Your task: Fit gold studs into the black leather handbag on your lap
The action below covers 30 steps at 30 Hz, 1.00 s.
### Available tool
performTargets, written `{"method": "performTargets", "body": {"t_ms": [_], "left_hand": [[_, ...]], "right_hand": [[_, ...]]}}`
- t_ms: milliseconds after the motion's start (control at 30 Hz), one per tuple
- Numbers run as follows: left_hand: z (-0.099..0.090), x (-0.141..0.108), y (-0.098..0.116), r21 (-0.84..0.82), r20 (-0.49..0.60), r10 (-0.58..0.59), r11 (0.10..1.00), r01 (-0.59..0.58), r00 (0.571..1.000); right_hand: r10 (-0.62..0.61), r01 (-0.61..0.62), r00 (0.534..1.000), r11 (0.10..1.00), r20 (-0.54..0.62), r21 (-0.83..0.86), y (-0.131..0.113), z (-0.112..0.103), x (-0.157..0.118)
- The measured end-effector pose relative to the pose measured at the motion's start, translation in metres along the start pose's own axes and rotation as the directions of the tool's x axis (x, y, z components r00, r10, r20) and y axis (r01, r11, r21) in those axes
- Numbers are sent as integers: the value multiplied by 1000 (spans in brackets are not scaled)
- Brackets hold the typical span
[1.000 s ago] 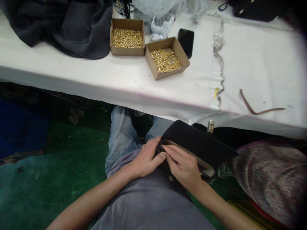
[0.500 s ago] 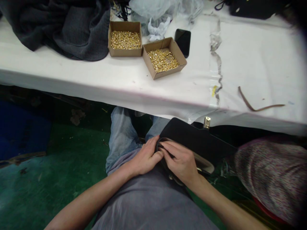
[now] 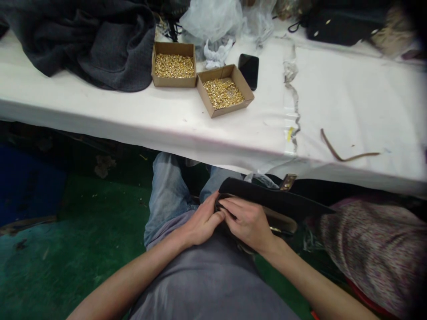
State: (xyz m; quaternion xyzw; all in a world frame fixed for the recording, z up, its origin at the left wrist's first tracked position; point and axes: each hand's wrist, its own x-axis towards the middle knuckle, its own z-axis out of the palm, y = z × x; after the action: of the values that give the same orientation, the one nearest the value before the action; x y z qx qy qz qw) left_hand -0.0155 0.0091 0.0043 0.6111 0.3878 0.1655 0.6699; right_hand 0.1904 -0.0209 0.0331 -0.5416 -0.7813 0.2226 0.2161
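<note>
Head view: the left hand [image 3: 202,221] is grasping the left end of a black bag [image 3: 260,194], its thumb pointing toward the other hand. The right hand [image 3: 249,223] is pinching the bag's rim at that same end, fingertips close beside the left thumb (whether anything small is sitting between them, I cannot tell, since the fingers are hiding it). The bag is lying beneath the grip, in front of the person's grey shirt [image 3: 207,284], and is stretching away to the right of the hands. Its flap [image 3: 307,205] is standing open just beyond the right knuckles, a metal clasp [image 3: 288,182] showing along its far edge. Light lining [image 3: 284,221] is peeking out just right of the right hand.

Beyond the grip, a white-covered table [image 3: 350,98] is running across. Ahead of the hands, a cardboard box [image 3: 233,109] is holding small gold-coloured pieces; a second box [image 3: 174,82], similarly filled, is sitting just left of it. A phone [image 3: 250,71] is lying behind the nearer box's right side. Farther left from the grip, dark cloth [image 3: 100,49] is spreading over the table; ahead and to the right, a bent brown strip [image 3: 358,157] is lying. A mottled fabric bundle [image 3: 373,253] is bulging well right of the hands.
</note>
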Motion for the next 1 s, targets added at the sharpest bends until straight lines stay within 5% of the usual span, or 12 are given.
{"method": "performTargets", "body": {"t_ms": [200,567,1000], "left_hand": [[-7,-2,-14,116,10,-36,993,34,999],[-12,-5,3,487,-33,27,874,-7,999],[-25,4,14,463,-32,59,886,-38,998]], "right_hand": [[-1,1,1000,999,0,-32,5,23,0],[-36,36,992,999,120,3,0,18,1],[31,-27,996,998,81,-51,3,14,-1]]}}
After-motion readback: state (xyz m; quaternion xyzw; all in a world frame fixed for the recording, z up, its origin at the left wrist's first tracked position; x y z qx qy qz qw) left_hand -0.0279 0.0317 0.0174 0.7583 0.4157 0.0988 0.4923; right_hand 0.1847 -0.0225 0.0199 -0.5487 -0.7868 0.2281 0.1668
